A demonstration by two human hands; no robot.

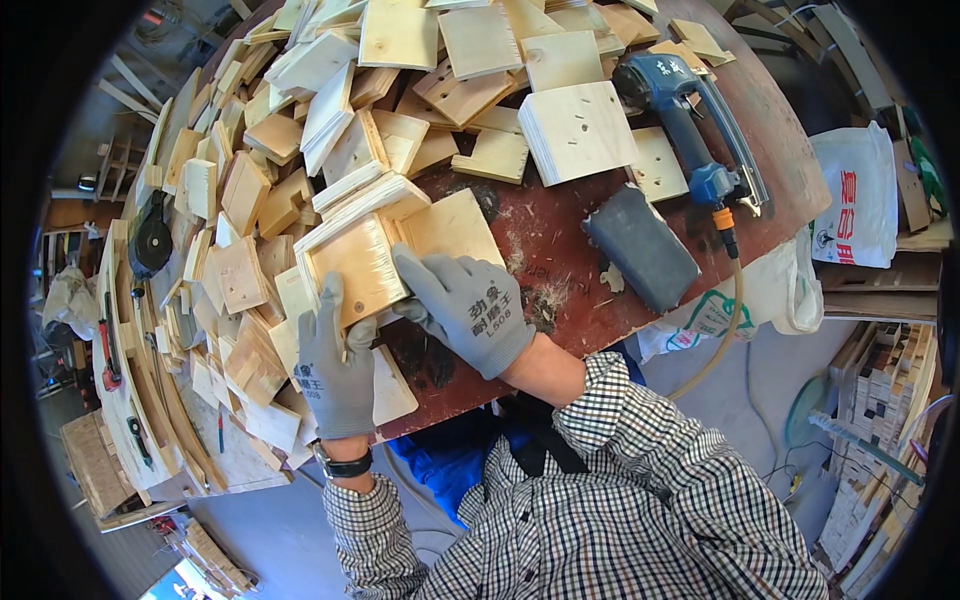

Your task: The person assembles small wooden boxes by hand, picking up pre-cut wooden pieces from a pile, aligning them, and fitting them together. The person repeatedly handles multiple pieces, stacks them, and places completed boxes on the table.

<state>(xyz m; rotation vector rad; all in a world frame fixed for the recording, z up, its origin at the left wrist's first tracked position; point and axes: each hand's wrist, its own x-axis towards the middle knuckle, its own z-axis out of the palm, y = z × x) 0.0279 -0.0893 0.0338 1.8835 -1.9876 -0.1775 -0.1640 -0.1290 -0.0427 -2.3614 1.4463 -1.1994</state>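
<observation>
Wood piece [352, 264] in left hand [338, 378] and right hand [468, 308], both half-closed

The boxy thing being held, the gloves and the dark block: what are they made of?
Boxy thing: bare wood, perhaps plywood; grain and a splintery edge show.
Gloves: grey, matte, wrinkled; maybe rubber-coated fabric.
Dark block: hard to tell; its smooth, dull surface could be plastic or tape.
</observation>
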